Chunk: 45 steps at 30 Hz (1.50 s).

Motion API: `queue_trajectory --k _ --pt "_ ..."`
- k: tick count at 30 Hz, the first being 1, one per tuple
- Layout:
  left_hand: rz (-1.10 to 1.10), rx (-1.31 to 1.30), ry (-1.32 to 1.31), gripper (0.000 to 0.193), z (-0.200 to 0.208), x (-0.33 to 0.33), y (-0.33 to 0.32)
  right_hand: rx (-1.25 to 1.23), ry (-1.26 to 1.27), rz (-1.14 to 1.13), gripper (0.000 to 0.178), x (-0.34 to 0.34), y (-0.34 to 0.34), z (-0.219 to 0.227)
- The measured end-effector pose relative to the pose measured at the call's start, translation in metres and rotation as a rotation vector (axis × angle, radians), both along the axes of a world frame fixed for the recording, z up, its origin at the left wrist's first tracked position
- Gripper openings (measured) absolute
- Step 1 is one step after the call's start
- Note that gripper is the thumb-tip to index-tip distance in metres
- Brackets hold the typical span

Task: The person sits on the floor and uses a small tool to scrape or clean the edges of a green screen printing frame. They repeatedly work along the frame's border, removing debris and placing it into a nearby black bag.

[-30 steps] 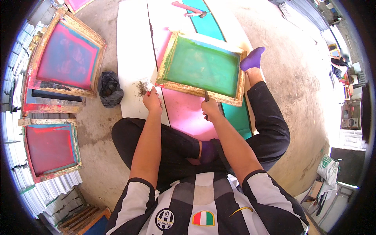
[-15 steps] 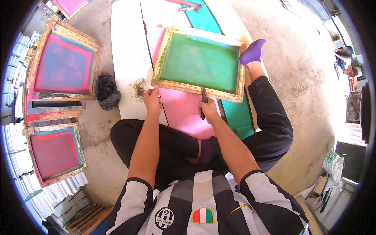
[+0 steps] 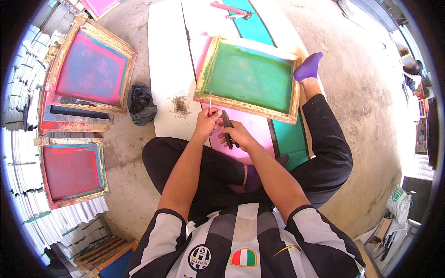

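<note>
Between my knees and the far tools lies a wooden screen frame (image 3: 252, 110) with green mesh, flat and slightly tilted to the right. My left hand (image 3: 205, 125) is closed round a thin screwdriver (image 3: 210, 105) with a red handle, its shaft pointing away from me near the frame's near left corner. My right hand (image 3: 239, 134) grips dark-handled pliers (image 3: 226, 121), whose jaws are close to my left fingers. Both hands are just short of the frame's near rail. My foot in a purple sock (image 3: 308, 67) rests against the frame's right side.
A pile of small brown bits (image 3: 180, 107) lies on the white board (image 3: 169, 55). Left of it sits a black plastic bag (image 3: 141, 105). Screen frames with pink and red mesh (image 3: 69, 172) lean on paper stacks (image 3: 28, 185). A pink-handled tool (image 3: 227, 7) lies beyond; another person (image 3: 411, 74) is far right.
Both hands have come together, the right moving left with the pliers away from the frame's near rail. The screwdriver now shows upright in my left hand. The whole view has shifted slightly.
</note>
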<state>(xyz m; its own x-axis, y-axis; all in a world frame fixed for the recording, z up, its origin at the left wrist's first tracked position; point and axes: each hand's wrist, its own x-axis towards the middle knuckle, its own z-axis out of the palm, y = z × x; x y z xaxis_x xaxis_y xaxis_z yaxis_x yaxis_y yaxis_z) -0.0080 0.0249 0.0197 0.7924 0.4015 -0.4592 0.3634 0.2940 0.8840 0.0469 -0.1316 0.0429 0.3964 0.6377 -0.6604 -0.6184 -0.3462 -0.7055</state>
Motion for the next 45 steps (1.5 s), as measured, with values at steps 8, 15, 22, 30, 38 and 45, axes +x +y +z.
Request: queue_trajectory --k 8,15,22,30,38,45 --pt "0.538 -0.038 0.104 0.020 -0.017 0.003 0.030 -0.097 -0.097 -0.184 0.047 0.015 -0.017 -0.035" --pt "0.993 -0.224 0.111 0.021 -0.040 0.000 0.073 -0.288 -0.174 -0.327 0.017 0.039 -0.032 -0.045" --pt "0.966 -0.204 0.125 0.021 -0.040 0.006 0.067 -0.349 -0.250 -0.307 0.016 0.045 -0.030 -0.046" --pt "0.807 -0.094 0.120 0.024 -0.033 0.014 0.051 -0.616 -0.389 -0.029 0.027 0.054 -0.020 -0.041" --pt "0.733 -0.073 0.070 0.026 -0.022 0.024 0.035 -0.877 -0.514 -0.013 0.039 0.047 -0.014 -0.022" --pt "0.639 -0.025 0.074 0.025 -0.037 0.024 0.034 -0.879 -0.448 -0.032 0.041 0.046 -0.014 -0.019"
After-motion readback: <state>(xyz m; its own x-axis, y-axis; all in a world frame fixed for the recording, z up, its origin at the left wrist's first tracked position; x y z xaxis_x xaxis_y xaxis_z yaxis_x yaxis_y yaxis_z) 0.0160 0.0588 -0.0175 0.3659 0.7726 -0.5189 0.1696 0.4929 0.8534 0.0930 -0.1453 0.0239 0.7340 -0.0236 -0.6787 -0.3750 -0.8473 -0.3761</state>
